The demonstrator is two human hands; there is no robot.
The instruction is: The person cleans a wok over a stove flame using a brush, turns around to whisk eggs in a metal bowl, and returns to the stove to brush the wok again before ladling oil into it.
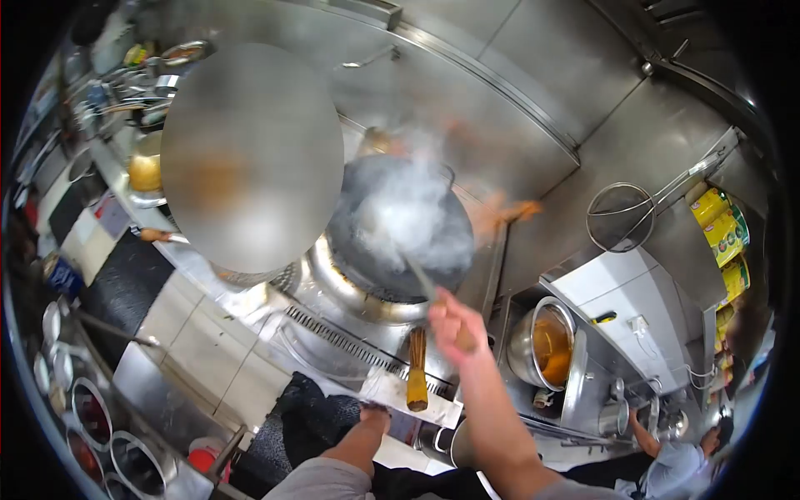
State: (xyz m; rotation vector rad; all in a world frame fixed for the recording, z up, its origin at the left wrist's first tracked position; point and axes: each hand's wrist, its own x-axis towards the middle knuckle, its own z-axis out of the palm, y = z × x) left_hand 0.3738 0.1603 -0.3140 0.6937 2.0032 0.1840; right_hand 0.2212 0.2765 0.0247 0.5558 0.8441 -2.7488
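My right hand [457,327] is closed around the wooden-ended handle of a long-handled wok tool [418,275]. The tool slants down into a dark wok [358,258] on the stove. Thick white steam [408,217] hides the tool's head and whatever is in the wok, so I cannot tell ladle from spatula. Low by the counter's front edge is my left hand [377,415], small in view, with its fingers not clearly visible. Between the two hands a bamboo wok brush [417,371] lies on the stove ledge.
A large blurred grey oval [250,158] covers the area left of the wok. To the right are a steel bowl of orange-brown liquid [552,343] and a hanging wire strainer [621,218]. Steel containers [137,462] stand lower left. Another person [675,467] is at lower right.
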